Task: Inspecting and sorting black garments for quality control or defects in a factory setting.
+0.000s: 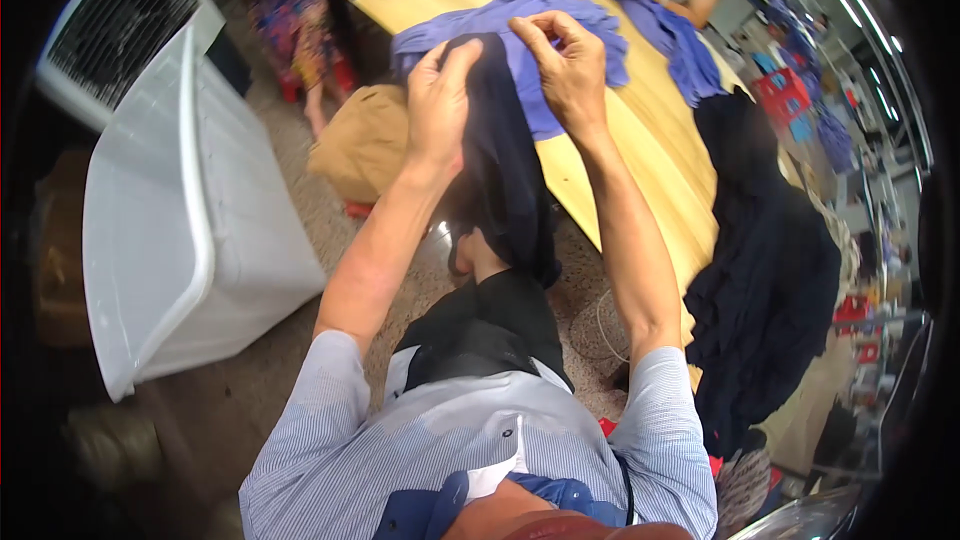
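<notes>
Left hand (437, 105) pinched dark cloth (497, 130), hanging beside table (645, 135); right hand (572, 65) half-curled, hold unclear. Step looked like inspecting; next likely needed a right-hand grip.

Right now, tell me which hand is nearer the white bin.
Left. The left hand is right of the white bin; the right hand is farther right, seen over purple cloth.

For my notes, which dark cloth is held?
The long navy cloth hanging from the left hand; the bulky black heap at the yellow table's right is unheld.
</notes>
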